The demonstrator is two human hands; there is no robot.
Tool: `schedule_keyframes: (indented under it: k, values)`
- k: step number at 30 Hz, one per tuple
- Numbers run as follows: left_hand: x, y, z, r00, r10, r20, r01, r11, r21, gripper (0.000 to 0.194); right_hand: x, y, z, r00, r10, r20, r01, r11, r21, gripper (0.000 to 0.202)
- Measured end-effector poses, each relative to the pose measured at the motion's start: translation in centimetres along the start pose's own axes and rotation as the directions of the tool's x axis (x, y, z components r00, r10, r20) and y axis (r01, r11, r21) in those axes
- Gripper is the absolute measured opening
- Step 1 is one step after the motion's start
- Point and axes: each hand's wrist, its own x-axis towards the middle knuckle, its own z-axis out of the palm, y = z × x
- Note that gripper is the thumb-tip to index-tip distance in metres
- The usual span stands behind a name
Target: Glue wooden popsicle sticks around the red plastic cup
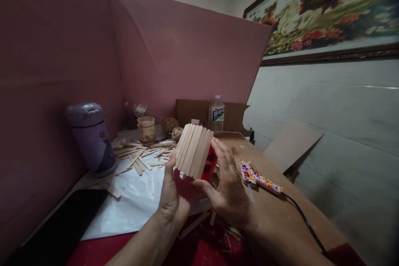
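Note:
Between my two hands is a red box (207,169) with dark round spots, one face covered by a row of several wooden craft sticks (193,151) laid side by side. My left hand (172,195) grips its left edge, thumb along the sticks. My right hand (227,187) closes on the right side, its fingers over the far edge and its thumb at the bottom corner. The box is held tilted above the table's near edge. Its back and underside are hidden.
Loose craft sticks (137,161) are strewn on a white sheet (131,208). A flowered glue gun (260,178) with a black cord lies right. A purple tumbler (92,141) stands left, a dark flat panel (62,226) in front. Behind are a stick-covered cup (146,129) and a water bottle (216,115).

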Motion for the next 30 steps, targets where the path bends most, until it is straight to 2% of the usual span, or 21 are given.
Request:
schedule_keyframes:
  k: [8,18,23,30]
  values:
    - [-0.5,0.6,0.7,0.997,0.03,0.078,-0.029,0.999,-0.016,0.049,0.5,0.3,-0.6,0.999,-0.028,-0.045,0.03,0.998,0.062,0.096]
    - [-0.2,1.4,0.4,0.978,0.049,0.203,-0.042,0.998,-0.036,0.048,1.0,-0.1,-0.9,0.996,-0.076,-0.044,0.077,0.997,0.03,0.092]
    - [-0.1,1.7,0.1,0.975,0.022,0.22,-0.019,1.0,-0.014,0.051,1.3,0.0,-1.1,0.991,-0.13,-0.038,0.13,0.991,0.006,0.09]
    - [-0.3,1.6,0.3,0.971,0.042,0.233,-0.034,0.999,-0.041,0.048,1.4,-0.2,-1.2,0.988,-0.151,-0.041,0.152,0.988,0.01,0.084]
